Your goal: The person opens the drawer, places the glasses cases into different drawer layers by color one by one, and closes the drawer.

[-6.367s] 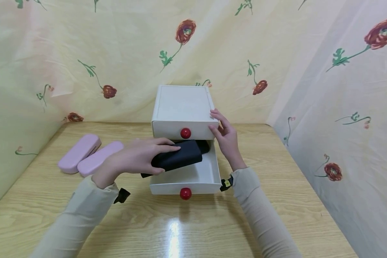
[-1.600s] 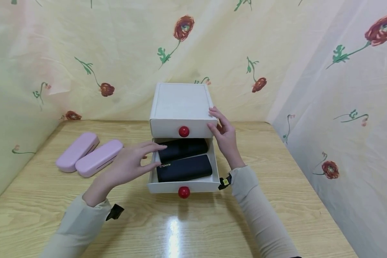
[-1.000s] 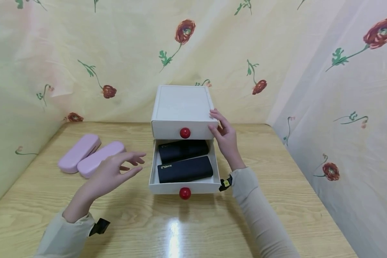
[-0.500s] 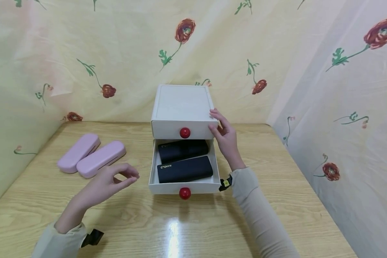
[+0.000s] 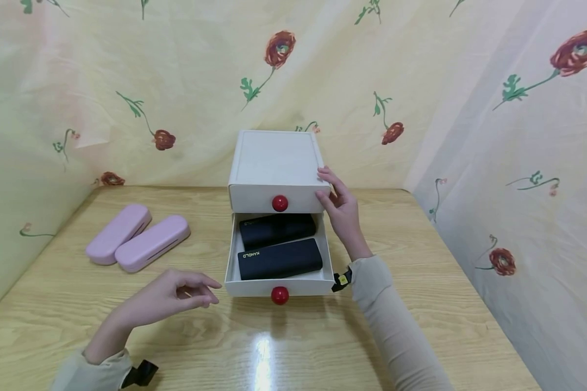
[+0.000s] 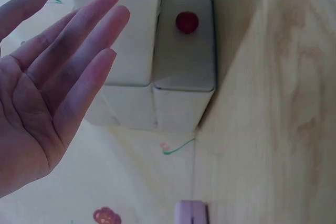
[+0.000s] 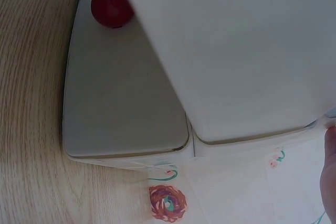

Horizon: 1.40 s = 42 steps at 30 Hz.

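A small white drawer unit [image 5: 279, 157] stands against the cloth, with a drawer [image 5: 279, 288] pulled out below the top one. Two black glasses cases lie in that drawer: the front case [image 5: 281, 259], marked in gold letters, and the rear case [image 5: 278, 230], partly under the top drawer. My left hand [image 5: 168, 298] hovers over the table left of the drawer, fingers loosely bent and holding nothing. At the unit's right front corner, my right hand [image 5: 343, 209] holds the edge, fingers on the upper side and thumb near the front.
Two lilac glasses cases, one farther left [image 5: 119, 234] and one nearer the drawer [image 5: 153, 243], lie side by side on the wooden table [image 5: 445, 326]. The wrist views show a closed bottom drawer [image 7: 121, 93] with a red knob [image 7: 112, 5]. Flowered cloth [image 5: 200, 65] surrounds the table.
The front black case, earlier gripped by my left hand, now lies in the drawer. That hand has let go and drawn back left, then lower. My right hand stays put.
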Motion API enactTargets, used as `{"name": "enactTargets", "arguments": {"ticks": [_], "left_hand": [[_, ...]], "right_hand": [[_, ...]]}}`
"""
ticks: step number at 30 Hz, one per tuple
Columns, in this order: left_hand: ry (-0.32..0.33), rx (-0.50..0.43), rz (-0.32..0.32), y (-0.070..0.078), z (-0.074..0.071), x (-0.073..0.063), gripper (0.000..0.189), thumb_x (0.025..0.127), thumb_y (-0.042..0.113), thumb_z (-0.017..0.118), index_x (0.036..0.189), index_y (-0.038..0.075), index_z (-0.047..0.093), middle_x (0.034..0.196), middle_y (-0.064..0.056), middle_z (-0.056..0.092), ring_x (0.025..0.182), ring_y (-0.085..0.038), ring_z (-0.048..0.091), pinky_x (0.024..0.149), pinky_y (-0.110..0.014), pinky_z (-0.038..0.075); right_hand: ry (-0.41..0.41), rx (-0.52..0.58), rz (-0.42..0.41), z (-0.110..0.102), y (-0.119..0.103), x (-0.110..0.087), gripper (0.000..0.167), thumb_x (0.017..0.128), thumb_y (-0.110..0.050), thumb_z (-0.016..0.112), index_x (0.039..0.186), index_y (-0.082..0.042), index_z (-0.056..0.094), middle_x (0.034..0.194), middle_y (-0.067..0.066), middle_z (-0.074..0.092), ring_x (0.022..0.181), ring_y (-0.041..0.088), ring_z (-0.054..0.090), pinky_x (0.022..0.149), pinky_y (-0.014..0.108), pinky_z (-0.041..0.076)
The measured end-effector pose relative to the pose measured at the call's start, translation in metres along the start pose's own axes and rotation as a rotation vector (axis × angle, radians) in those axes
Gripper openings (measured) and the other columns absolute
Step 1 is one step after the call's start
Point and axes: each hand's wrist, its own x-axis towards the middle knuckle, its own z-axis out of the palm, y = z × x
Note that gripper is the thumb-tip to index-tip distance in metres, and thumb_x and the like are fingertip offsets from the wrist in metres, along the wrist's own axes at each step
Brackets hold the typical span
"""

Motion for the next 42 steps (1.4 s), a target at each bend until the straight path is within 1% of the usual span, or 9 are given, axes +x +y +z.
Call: {"name": "enactTargets", "arguments": {"ticks": [4, 9, 14, 17, 23, 29, 32, 36, 42], "left_hand": [[-0.051, -0.087, 0.004, -0.003, 0.005, 0.001, 0.029, 0.096, 0.013, 0.059, 0.116, -0.008, 0.064, 0.098, -0.017, 0.074, 0.088, -0.007, 0.071, 0.073, -0.027, 0.06], [-0.116, -0.176, 0.051, -0.009, 0.014, 0.005, 0.029, 0.097, 0.008, 0.056, 0.117, -0.013, 0.061, 0.098, -0.021, 0.073, 0.09, -0.013, 0.072, 0.078, -0.036, 0.06], [-0.181, -0.26, 0.054, -0.014, 0.025, 0.012, 0.037, 0.099, 0.008, 0.053, 0.127, -0.016, 0.053, 0.105, -0.029, 0.069, 0.092, -0.021, 0.073, 0.084, -0.031, 0.059], [-0.212, -0.325, 0.03, -0.016, 0.031, 0.016, 0.041, 0.1, 0.007, 0.051, 0.132, -0.017, 0.047, 0.109, -0.033, 0.066, 0.093, -0.029, 0.072, 0.087, -0.03, 0.058], [-0.238, -0.359, -0.046, -0.015, 0.044, 0.021, 0.048, 0.102, 0.013, 0.049, 0.14, -0.014, 0.037, 0.113, -0.029, 0.067, 0.098, -0.031, 0.071, 0.083, -0.042, 0.059], [-0.268, -0.406, -0.087, -0.014, 0.057, 0.032, 0.055, 0.102, 0.018, 0.05, 0.145, -0.01, 0.032, 0.127, -0.031, 0.059, 0.112, -0.035, 0.064, 0.089, -0.039, 0.057], [-0.279, -0.416, -0.094, -0.014, 0.062, 0.037, 0.056, 0.102, 0.02, 0.05, 0.146, -0.009, 0.031, 0.132, -0.031, 0.056, 0.118, -0.04, 0.059, 0.093, -0.037, 0.055], [-0.303, -0.473, -0.087, -0.014, 0.067, 0.041, 0.058, 0.102, 0.02, 0.048, 0.146, -0.011, 0.027, 0.135, -0.033, 0.052, 0.118, -0.05, 0.055, 0.099, -0.036, 0.052], [-0.32, -0.553, -0.057, -0.013, 0.07, 0.046, 0.053, 0.104, 0.019, 0.042, 0.147, -0.01, 0.027, 0.138, -0.035, 0.047, 0.117, -0.056, 0.053, 0.1, -0.055, 0.047]], "right_hand": [[0.001, -0.004, 0.002, 0.0, 0.0, -0.001, 0.038, 0.095, -0.01, 0.061, 0.132, 0.0, 0.056, 0.146, 0.009, 0.05, 0.144, 0.011, 0.033, 0.115, 0.044, 0.035], [0.006, -0.006, -0.008, 0.001, 0.0, -0.002, 0.039, 0.094, -0.01, 0.062, 0.131, 0.0, 0.056, 0.145, 0.009, 0.051, 0.144, 0.01, 0.034, 0.115, 0.043, 0.036], [0.005, -0.002, -0.014, 0.0, 0.0, -0.002, 0.039, 0.094, -0.012, 0.063, 0.13, 0.0, 0.056, 0.145, 0.008, 0.051, 0.144, 0.01, 0.034, 0.115, 0.044, 0.036], [0.007, 0.0, -0.01, -0.001, 0.0, -0.002, 0.038, 0.094, -0.009, 0.062, 0.131, 0.0, 0.056, 0.145, 0.009, 0.051, 0.144, 0.01, 0.034, 0.115, 0.043, 0.036], [0.006, 0.0, -0.006, 0.0, -0.001, -0.002, 0.038, 0.094, -0.008, 0.061, 0.131, 0.0, 0.056, 0.145, 0.01, 0.051, 0.144, 0.01, 0.034, 0.115, 0.042, 0.036], [0.016, -0.022, -0.003, -0.001, -0.002, -0.001, 0.039, 0.095, -0.014, 0.062, 0.131, -0.002, 0.057, 0.146, 0.007, 0.051, 0.144, 0.01, 0.035, 0.115, 0.043, 0.036], [0.023, -0.026, -0.005, -0.001, -0.003, -0.001, 0.038, 0.095, -0.011, 0.062, 0.131, -0.002, 0.057, 0.145, 0.008, 0.051, 0.144, 0.01, 0.035, 0.114, 0.043, 0.037], [0.006, -0.019, -0.001, -0.001, -0.003, -0.001, 0.038, 0.095, -0.008, 0.061, 0.131, 0.0, 0.056, 0.145, 0.01, 0.051, 0.144, 0.01, 0.035, 0.114, 0.041, 0.037], [0.005, -0.02, 0.029, 0.002, -0.016, -0.004, 0.037, 0.095, -0.002, 0.058, 0.131, 0.003, 0.055, 0.147, 0.013, 0.048, 0.145, 0.013, 0.034, 0.115, 0.04, 0.036]]}}
